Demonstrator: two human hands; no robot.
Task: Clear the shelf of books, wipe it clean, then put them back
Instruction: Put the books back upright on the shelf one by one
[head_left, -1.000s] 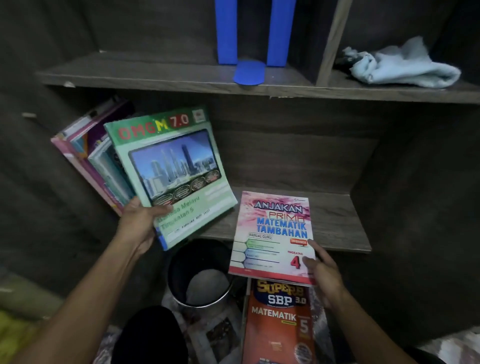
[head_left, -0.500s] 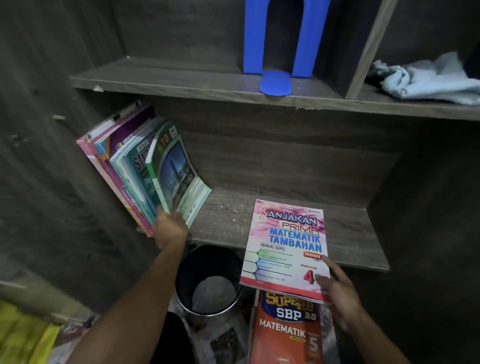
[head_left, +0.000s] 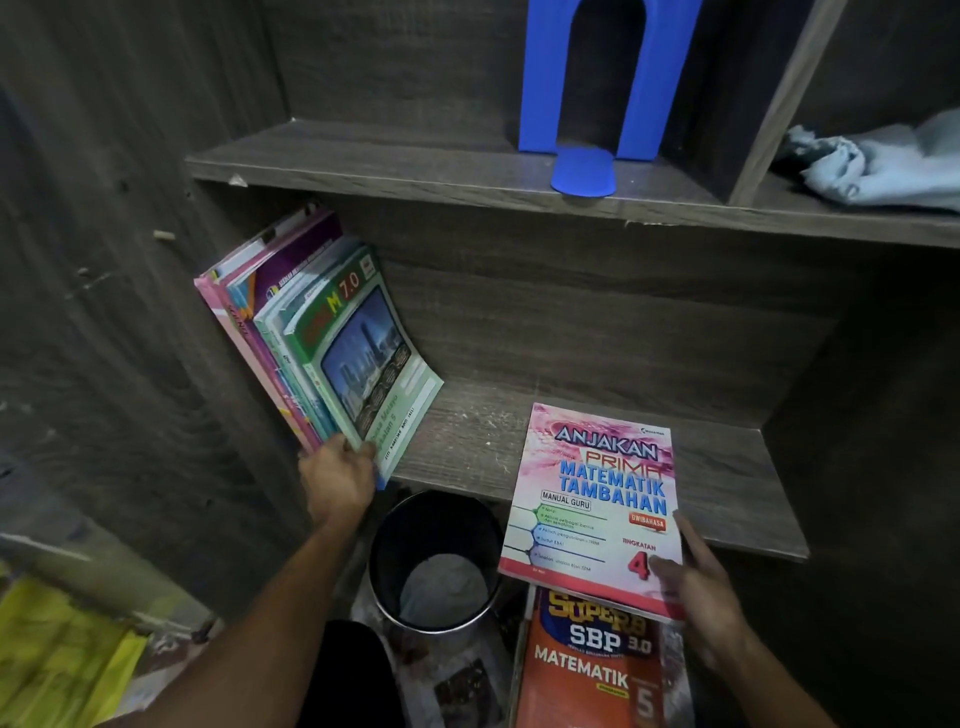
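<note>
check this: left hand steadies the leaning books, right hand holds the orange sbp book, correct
Not quite. The head view shows the right hand holding the pink Matematik Tambahan book; the orange SBP book lies below it. The left hand does steady the leaning books.

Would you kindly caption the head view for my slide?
Left hand grips leaning books on the shelf; right hand holds a pink book.

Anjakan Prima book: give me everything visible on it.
The Anjakan Prima book is a glossy paperback with a pink-and-white cover, a blue "Matematik Tambahan" title, a "Manual Guru" box and a red "4". It is closed, cover up and tilted over the front edge of the lower shelf. The right hand grips its lower right corner, thumb on the cover. Its bottom edge overlaps the orange Matematik book; contact is unclear.
</note>
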